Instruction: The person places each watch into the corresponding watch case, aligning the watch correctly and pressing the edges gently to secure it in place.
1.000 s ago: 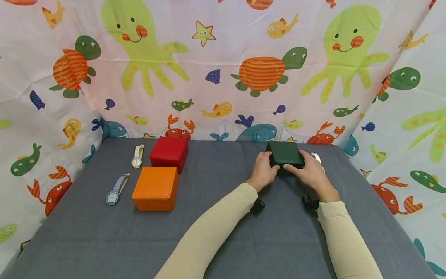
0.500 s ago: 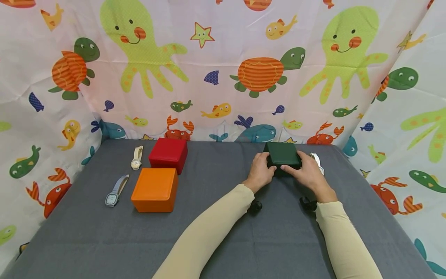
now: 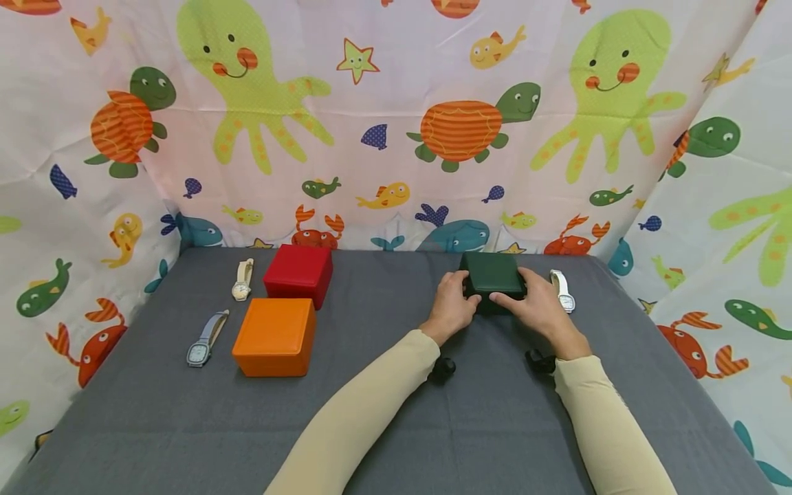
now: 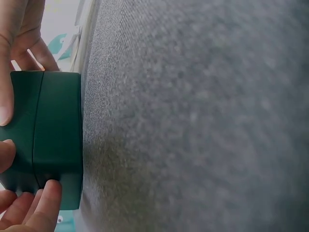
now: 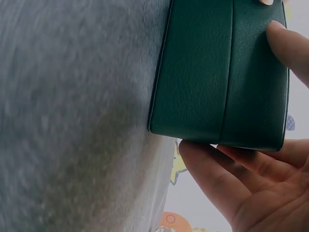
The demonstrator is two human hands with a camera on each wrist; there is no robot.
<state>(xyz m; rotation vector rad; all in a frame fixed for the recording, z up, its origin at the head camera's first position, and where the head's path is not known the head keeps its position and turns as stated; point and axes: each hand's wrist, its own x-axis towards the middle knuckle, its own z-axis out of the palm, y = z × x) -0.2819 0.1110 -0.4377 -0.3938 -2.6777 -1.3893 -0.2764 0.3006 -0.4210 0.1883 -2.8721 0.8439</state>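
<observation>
Green box (image 3: pixel 493 271) at the far right of the cloth (image 3: pixel 482 426), lid seam (image 5: pixel 228 72) closed, base apparently resting on the cloth: slightly farther left than one second ago. Left hand (image 3: pixel 447 307) at its left side, right hand (image 3: pixel 547 306) at its right side; fingers of both curved along the sides, thumbs at the near face, with the box held between. White watch (image 3: pixel 564 295) just right of the right hand, apart from it: partly covered earlier, now in full view. Meaning for the work, as judged: a small leftward adjustment of the closed box, away from the watch, lid not raised. Red box (image 3: pixel 299 271) and orange box (image 3: pixel 274 337) well to the left: no visible displacement.
</observation>
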